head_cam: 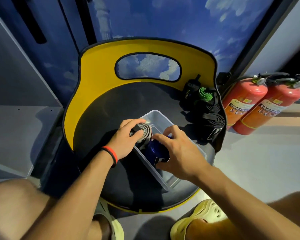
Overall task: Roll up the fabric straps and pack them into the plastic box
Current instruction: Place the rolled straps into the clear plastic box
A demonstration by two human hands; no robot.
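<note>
So my left hand (126, 138) has its fingers curled round a grey roll (143, 134) at the box (160, 116) rim, while my right hand (179, 152) grips a blue roll (154, 151) inside.

Rolled straps (204, 104) crowd the right edge of the seat (111, 104); the box (156, 112) is free at its upper end, as is the seat to its upper left.

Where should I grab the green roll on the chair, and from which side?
Probably from above, pinching its curved wall: the green roll stands spiral end up, with black rolls beside it and the chair back behind.
</note>
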